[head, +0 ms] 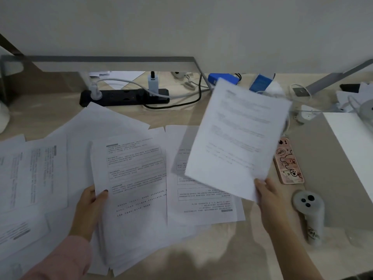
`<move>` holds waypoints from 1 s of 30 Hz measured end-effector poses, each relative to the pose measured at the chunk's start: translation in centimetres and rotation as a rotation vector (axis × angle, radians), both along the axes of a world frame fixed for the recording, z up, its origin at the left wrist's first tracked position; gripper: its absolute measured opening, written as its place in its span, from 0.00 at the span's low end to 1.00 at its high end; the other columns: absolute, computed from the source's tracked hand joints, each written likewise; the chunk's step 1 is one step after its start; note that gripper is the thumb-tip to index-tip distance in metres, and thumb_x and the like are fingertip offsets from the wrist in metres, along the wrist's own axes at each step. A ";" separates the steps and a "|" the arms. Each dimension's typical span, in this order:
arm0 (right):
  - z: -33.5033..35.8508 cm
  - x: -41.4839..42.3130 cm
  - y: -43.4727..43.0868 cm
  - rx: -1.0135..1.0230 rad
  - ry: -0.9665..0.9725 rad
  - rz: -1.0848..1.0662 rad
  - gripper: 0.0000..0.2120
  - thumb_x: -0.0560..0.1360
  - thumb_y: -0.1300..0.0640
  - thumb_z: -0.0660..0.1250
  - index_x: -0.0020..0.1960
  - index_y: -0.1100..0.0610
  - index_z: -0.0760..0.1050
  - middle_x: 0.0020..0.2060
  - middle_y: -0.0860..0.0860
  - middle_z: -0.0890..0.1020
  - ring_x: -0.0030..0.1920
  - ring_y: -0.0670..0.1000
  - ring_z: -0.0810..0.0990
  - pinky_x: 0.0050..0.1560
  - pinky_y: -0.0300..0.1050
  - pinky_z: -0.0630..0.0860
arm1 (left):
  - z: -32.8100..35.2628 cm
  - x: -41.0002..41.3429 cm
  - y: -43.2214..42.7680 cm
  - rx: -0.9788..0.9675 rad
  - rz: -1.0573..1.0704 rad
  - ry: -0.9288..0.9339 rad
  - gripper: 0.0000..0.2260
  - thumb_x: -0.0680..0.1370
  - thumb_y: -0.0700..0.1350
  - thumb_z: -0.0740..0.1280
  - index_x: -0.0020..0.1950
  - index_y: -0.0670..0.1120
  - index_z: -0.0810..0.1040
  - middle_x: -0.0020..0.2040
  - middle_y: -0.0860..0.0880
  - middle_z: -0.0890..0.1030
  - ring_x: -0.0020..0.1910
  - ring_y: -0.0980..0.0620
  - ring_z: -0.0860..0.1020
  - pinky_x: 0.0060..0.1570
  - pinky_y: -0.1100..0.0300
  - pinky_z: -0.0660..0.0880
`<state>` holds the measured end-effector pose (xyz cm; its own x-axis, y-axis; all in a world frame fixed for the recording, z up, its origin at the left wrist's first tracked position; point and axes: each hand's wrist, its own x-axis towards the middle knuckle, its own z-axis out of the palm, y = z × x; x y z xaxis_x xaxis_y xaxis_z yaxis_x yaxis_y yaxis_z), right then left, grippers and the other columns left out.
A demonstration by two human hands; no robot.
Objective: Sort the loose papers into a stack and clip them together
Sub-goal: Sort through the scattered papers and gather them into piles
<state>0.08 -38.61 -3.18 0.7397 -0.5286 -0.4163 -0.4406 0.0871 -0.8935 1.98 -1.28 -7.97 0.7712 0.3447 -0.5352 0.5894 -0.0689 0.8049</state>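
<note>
My left hand [89,209] grips the left edge of a stack of printed papers [133,195], thumb on top, held over the desk at centre. My right hand [266,194] pinches the bottom right corner of a single printed sheet [238,138], lifted and tilted above the desk, blurred. Another printed sheet [201,201] lies flat under it, upside down to me. More loose papers [34,170] are spread across the left of the desk, overlapping. No clip is visible.
A black power strip [125,97] with plugs and cables lies at the back. A phone in a pink cartoon case [289,162] and a grey handheld device [310,213] lie at the right. A white board [351,142] sits at the far right; blue boxes [260,81] stand at the back.
</note>
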 end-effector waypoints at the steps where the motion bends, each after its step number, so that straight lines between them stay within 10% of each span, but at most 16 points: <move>1: -0.1 0.0 1.1 -0.039 0.023 0.083 0.08 0.78 0.63 0.58 0.46 0.58 0.75 0.41 0.54 0.81 0.40 0.51 0.78 0.39 0.41 0.74 | 0.0 0.0 0.0 0.004 0.004 0.001 0.16 0.78 0.42 0.62 0.66 0.44 0.70 0.58 0.46 0.75 0.57 0.46 0.73 0.58 0.52 0.69; 6: -1.9 0.2 7.3 -0.223 0.160 0.449 0.09 0.77 0.64 0.58 0.38 0.59 0.69 0.29 0.49 0.69 0.30 0.47 0.66 0.26 0.31 0.61 | 0.2 0.1 0.0 0.009 0.001 0.000 0.16 0.79 0.46 0.61 0.66 0.44 0.70 0.63 0.44 0.75 0.57 0.46 0.74 0.58 0.52 0.68; 12: -4.6 -0.1 12.1 -0.285 0.253 0.587 0.15 0.78 0.60 0.56 0.62 0.64 0.73 0.49 0.48 0.75 0.48 0.46 0.70 0.47 0.36 0.64 | 0.8 0.4 -0.3 -0.061 0.093 0.036 0.26 0.79 0.60 0.54 0.73 0.48 0.63 0.70 0.49 0.68 0.69 0.49 0.66 0.70 0.52 0.60; 17: -4.2 0.1 13.3 -0.285 0.231 0.692 0.09 0.77 0.61 0.58 0.54 0.58 0.74 0.36 0.46 0.74 0.34 0.43 0.70 0.33 0.29 0.66 | 1.1 0.6 -0.5 -0.036 0.038 0.048 0.22 0.78 0.58 0.57 0.67 0.47 0.70 0.62 0.47 0.75 0.58 0.46 0.73 0.62 0.49 0.68; 24: -2.5 1.1 6.6 -0.671 0.410 0.269 0.30 0.71 0.49 0.70 0.68 0.59 0.65 0.64 0.59 0.68 0.63 0.57 0.68 0.60 0.48 0.69 | 1.0 0.3 -0.7 0.020 -0.002 0.030 0.14 0.78 0.42 0.63 0.62 0.41 0.73 0.55 0.43 0.77 0.51 0.46 0.74 0.51 0.53 0.69; 30: -3.2 0.8 4.5 -0.642 0.609 0.268 0.31 0.68 0.48 0.73 0.63 0.61 0.63 0.59 0.59 0.70 0.61 0.60 0.70 0.59 0.56 0.70 | 0.5 0.4 -0.2 0.014 -0.002 0.042 0.09 0.78 0.41 0.62 0.57 0.43 0.74 0.52 0.44 0.77 0.51 0.46 0.74 0.49 0.55 0.70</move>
<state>0.92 -34.08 -6.33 0.6201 -0.6354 -0.4600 -0.7842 -0.5172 -0.3428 2.38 -1.52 -7.48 0.7488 0.3513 -0.5620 0.6224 -0.0813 0.7784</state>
